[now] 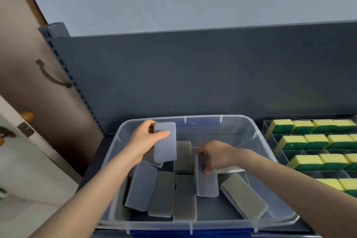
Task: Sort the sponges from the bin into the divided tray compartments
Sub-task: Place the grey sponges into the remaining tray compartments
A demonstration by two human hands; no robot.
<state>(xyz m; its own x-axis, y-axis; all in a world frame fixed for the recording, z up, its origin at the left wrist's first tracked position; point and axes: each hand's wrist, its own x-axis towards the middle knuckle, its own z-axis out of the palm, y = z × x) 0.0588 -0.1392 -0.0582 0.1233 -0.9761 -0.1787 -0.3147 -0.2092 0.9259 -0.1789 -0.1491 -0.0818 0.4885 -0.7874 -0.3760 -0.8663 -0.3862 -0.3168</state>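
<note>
Our forearms reach over the near rim of the clear bin (pixel 164 225). Left hand (pixel 144 141) grips one blue-grey sponge (pixel 167 149), raised above the pile. Right hand (pixel 216 155) pinches the top end of a second blue-grey sponge (pixel 207 183), low inside the bin. Grey sponges (pixel 162 194) lie loose on the bin floor. Divided tray (pixel 280 137) sits just right of the bin, with yellow-green sponges (pixel 301 142) in its compartments.

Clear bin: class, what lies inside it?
Loose, overlapping grey sponges and blue sponges. The left hand and right hand each grip a blue one. Whatever lies beneath is covered.
</note>
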